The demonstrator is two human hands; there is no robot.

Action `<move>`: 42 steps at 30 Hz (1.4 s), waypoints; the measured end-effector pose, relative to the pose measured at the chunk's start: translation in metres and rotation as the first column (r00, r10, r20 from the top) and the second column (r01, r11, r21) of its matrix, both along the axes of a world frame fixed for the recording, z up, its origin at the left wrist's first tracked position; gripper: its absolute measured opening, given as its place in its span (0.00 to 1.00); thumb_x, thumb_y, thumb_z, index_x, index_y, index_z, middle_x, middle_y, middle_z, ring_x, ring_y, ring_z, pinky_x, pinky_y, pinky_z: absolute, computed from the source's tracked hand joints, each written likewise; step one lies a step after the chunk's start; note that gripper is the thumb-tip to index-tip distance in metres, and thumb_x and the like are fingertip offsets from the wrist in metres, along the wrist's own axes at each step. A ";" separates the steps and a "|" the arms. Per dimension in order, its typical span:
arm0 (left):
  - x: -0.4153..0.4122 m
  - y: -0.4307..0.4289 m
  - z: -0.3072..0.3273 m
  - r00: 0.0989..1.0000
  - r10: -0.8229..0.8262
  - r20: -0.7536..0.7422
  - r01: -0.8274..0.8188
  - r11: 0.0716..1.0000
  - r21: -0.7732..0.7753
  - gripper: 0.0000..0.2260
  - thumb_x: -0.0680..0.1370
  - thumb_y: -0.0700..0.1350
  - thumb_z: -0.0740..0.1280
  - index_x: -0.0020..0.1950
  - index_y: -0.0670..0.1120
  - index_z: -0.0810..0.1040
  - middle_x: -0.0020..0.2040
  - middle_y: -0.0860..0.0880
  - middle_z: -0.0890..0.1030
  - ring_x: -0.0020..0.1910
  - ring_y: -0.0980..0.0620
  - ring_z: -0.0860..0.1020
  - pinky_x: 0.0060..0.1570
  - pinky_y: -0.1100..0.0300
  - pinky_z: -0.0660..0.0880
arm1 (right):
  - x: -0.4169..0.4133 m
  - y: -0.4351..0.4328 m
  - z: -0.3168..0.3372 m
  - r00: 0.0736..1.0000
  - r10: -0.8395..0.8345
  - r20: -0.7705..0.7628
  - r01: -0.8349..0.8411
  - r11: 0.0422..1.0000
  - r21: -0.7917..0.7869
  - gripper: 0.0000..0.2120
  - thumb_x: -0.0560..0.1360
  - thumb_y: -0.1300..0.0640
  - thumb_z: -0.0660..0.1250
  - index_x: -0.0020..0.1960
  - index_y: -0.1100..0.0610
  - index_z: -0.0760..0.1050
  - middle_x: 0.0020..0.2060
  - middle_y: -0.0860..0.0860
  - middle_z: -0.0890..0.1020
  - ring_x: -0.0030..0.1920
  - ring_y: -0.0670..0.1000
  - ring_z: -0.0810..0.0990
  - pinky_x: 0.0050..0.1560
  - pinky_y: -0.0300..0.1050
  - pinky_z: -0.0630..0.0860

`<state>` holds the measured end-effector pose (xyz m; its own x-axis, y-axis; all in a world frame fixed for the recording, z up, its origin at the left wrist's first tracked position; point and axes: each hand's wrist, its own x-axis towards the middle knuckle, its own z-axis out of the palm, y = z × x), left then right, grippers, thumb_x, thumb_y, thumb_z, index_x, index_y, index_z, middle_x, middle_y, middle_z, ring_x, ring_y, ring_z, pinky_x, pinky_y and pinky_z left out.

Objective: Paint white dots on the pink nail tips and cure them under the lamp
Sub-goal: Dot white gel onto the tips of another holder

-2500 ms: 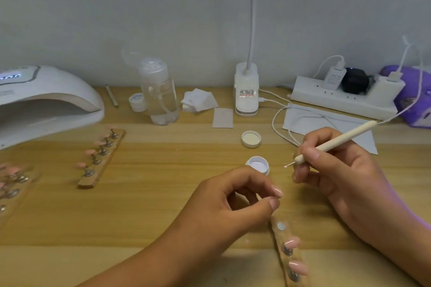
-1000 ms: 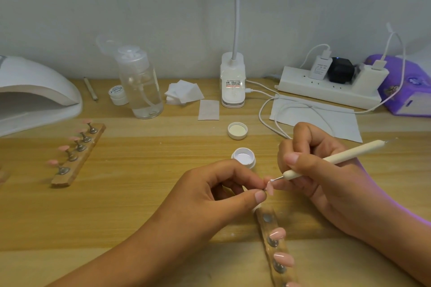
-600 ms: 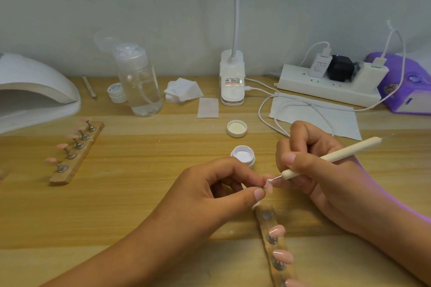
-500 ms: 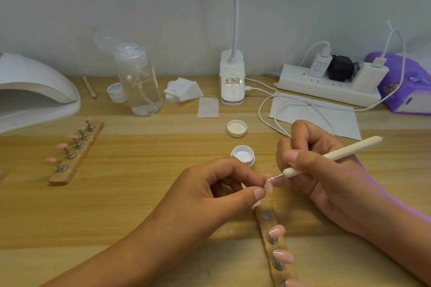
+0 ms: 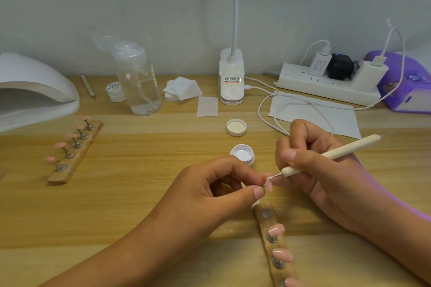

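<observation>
Now I'm watching remotely: left hand [image 5: 210, 191] pinching pink nail tip [image 5: 268, 185] between thumb and forefinger, holding it just above far end of wooden strip [image 5: 262, 224]; right hand [image 5: 326, 175] gripping dotting pen [image 5: 333, 155] pencil-style, fine metal point touching tip, white blob showing there; open paint pot [image 5: 242, 154] sitting just behind both hands, lid [image 5: 236, 127] lying farther back; three spare tips [image 5: 276, 229] standing on strip; second strip [image 5: 70, 171] carrying five tips, lying left near curing lamp [image 5: 35, 91].
</observation>
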<state>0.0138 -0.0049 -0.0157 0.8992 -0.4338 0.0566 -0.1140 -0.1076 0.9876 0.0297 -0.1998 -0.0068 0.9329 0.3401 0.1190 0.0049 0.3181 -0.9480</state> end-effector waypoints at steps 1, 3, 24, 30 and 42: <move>0.000 0.000 0.000 1.000 -0.001 0.000 0.001 1.000 -0.002 0.02 0.70 0.48 0.72 0.41 0.54 0.83 0.38 0.60 0.82 0.37 0.56 0.73 0.37 0.66 0.71 | 0.000 0.000 0.000 1.000 0.001 0.000 -0.001 1.000 -0.002 0.10 0.65 0.62 0.70 0.31 0.53 0.70 0.26 0.49 0.72 0.28 0.45 0.70 0.35 0.39 0.78; 0.000 0.000 0.001 1.000 0.000 0.001 0.000 1.000 -0.001 0.02 0.70 0.48 0.72 0.41 0.54 0.83 0.37 0.60 0.82 0.36 0.57 0.72 0.37 0.67 0.70 | 0.000 0.000 -0.001 1.000 -0.002 -0.002 0.002 1.000 0.000 0.09 0.65 0.60 0.70 0.31 0.53 0.70 0.26 0.49 0.71 0.28 0.45 0.70 0.35 0.40 0.78; -0.001 0.000 0.001 1.000 0.027 0.006 -0.027 0.999 0.022 0.03 0.69 0.49 0.72 0.41 0.54 0.84 0.39 0.48 0.82 0.36 0.54 0.72 0.37 0.63 0.70 | 0.001 -0.001 -0.002 1.000 0.009 -0.009 -0.009 1.000 0.014 0.09 0.66 0.60 0.69 0.31 0.53 0.70 0.26 0.50 0.71 0.28 0.44 0.71 0.34 0.39 0.78; -0.001 -0.001 0.001 1.000 0.018 -0.003 -0.018 1.000 0.008 0.03 0.69 0.48 0.72 0.42 0.52 0.84 0.38 0.53 0.82 0.37 0.54 0.73 0.37 0.63 0.70 | 0.001 0.000 -0.002 1.000 0.004 -0.021 -0.004 1.000 0.020 0.09 0.66 0.60 0.69 0.31 0.54 0.71 0.27 0.50 0.72 0.28 0.45 0.70 0.34 0.40 0.79; -0.001 0.000 0.002 1.000 0.018 0.011 -0.018 1.000 0.009 0.03 0.69 0.49 0.72 0.42 0.54 0.84 0.41 0.46 0.82 0.38 0.51 0.74 0.40 0.58 0.70 | 0.003 -0.003 -0.002 0.999 0.049 -0.003 -0.049 0.998 0.030 0.06 0.67 0.60 0.73 0.39 0.54 0.75 0.31 0.50 0.74 0.31 0.44 0.74 0.39 0.44 0.80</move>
<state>0.0125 -0.0053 -0.0141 0.9062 -0.4182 0.0630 -0.1233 -0.1187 0.9853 0.0325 -0.2025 -0.0086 0.9157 0.3814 0.1263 -0.0149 0.3464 -0.9380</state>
